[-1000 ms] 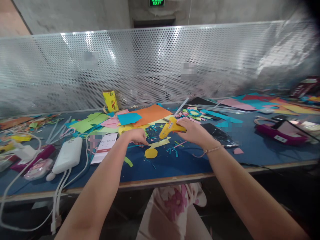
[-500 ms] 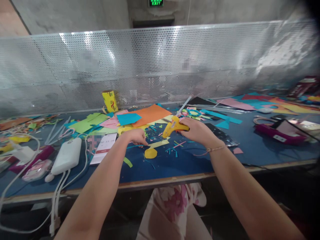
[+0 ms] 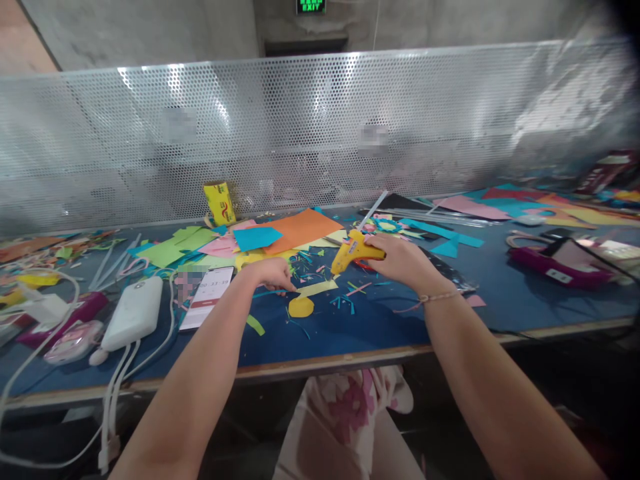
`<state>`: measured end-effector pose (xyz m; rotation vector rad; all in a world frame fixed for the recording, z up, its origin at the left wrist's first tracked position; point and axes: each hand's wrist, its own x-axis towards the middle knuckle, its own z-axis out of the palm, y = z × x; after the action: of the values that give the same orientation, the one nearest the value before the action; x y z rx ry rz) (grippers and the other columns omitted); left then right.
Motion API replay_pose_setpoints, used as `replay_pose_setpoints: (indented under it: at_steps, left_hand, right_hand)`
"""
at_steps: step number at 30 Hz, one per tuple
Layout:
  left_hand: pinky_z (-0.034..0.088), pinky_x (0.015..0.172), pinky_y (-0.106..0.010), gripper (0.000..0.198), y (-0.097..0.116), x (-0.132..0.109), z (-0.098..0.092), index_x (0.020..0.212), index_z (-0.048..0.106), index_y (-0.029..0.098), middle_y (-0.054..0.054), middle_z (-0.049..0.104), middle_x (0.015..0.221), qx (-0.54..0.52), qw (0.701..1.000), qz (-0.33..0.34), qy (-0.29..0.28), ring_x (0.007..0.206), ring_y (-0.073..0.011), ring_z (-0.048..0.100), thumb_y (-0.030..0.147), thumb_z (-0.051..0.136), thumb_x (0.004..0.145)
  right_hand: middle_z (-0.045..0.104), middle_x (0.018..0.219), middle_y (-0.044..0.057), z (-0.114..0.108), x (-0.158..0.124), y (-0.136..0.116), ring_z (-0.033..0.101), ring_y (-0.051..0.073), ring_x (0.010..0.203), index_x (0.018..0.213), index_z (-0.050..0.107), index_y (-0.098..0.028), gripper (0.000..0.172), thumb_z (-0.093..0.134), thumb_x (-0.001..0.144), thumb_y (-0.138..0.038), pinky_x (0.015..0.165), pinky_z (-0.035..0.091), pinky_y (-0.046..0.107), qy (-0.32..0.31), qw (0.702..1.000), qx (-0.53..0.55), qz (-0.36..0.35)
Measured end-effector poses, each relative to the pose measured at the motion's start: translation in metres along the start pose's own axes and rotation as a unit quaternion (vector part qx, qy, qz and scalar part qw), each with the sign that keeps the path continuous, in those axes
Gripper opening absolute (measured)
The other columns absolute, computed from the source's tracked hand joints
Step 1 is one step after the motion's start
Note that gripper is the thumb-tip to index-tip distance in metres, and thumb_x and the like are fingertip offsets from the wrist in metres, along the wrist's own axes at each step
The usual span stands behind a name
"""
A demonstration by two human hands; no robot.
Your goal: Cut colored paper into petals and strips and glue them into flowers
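My right hand point(image 3: 393, 255) is wrapped round a yellow hot glue gun point(image 3: 356, 249), with a clear glue stick point(image 3: 374, 210) rising from its back. The gun's nozzle points down at the right end of a pale yellow paper strip point(image 3: 318, 288). At the strip's left end, the fingers of my left hand point(image 3: 274, 273) are curled, with fingertips closed on its edge. A round yellow paper piece point(image 3: 301, 307) lies just below the strip, close to its left end. Whether the nozzle touches the paper is hard to make out.
Paper scraps and an orange sheet point(image 3: 305, 230) lie behind my hands. To the left are a phone point(image 3: 207, 300), a white power bank point(image 3: 135, 312) and cables. A purple case point(image 3: 560, 268) sits at right. A perforated metal screen point(image 3: 300, 133) borders the table's back.
My right hand and the glue gun have shifted slightly right, moving the nozzle from above the strip's middle to near its right end. My left hand has stayed at the strip's left end.
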<state>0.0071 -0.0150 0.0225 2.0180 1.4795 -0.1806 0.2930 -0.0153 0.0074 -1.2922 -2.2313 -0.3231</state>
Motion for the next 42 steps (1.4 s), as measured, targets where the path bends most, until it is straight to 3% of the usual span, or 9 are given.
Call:
replay_pose_setpoints:
  at_steps: [8, 22, 29, 42]
  left_hand:
    - [0.043, 0.059, -0.025, 0.031, 0.001, 0.0, 0.001, 0.052, 0.057, 0.016, 0.0, 0.055, 0.053, -0.009, 1.0, 0.0, 0.001, 0.054, -0.0109, 0.049, 0.044, 0.067, 0.06]
    - [0.041, 0.055, -0.023, 0.028, 0.005, -0.004, 0.002, 0.052, 0.057, 0.015, -0.001, 0.055, 0.052, -0.004, 1.0, -0.001, 0.018, 0.052, -0.0099, 0.047, 0.04, 0.066, 0.061]
    - [0.041, 0.053, -0.024, 0.028, 0.007, -0.006, 0.001, 0.05, 0.056, 0.015, 0.0, 0.054, 0.051, -0.004, 1.0, -0.001, 0.018, 0.049, -0.0095, 0.046, 0.038, 0.065, 0.062]
    - [0.039, 0.054, -0.023, 0.029, 0.004, -0.004, 0.001, 0.054, 0.06, 0.015, -0.002, 0.06, 0.057, 0.005, 1.0, 0.009, 0.016, 0.049, -0.0092, 0.047, 0.043, 0.065, 0.061]
  right_hand:
    - [0.066, 0.097, 0.007, 0.0, -0.001, 0.004, 0.061, 0.022, 0.085, 0.091, 0.063, -0.02, 0.023, 0.054, 0.072, -0.027, 0.069, 0.045, 0.03, 0.015, 1.0, -0.005, -0.002]
    - [0.065, 0.099, 0.007, -0.004, -0.005, 0.01, 0.06, 0.024, 0.087, 0.091, 0.06, -0.02, 0.026, 0.057, 0.067, -0.029, 0.068, 0.044, 0.03, 0.026, 0.998, -0.03, 0.05]
    - [0.065, 0.097, 0.007, -0.005, -0.006, 0.006, 0.06, 0.022, 0.085, 0.089, 0.061, -0.019, 0.023, 0.056, 0.068, -0.028, 0.067, 0.044, 0.03, -0.004, 1.0, 0.001, 0.011]
    - [0.065, 0.093, 0.007, -0.005, -0.005, 0.006, 0.059, 0.022, 0.084, 0.087, 0.06, -0.02, 0.021, 0.056, 0.068, -0.028, 0.066, 0.043, 0.03, -0.011, 1.0, 0.001, 0.003]
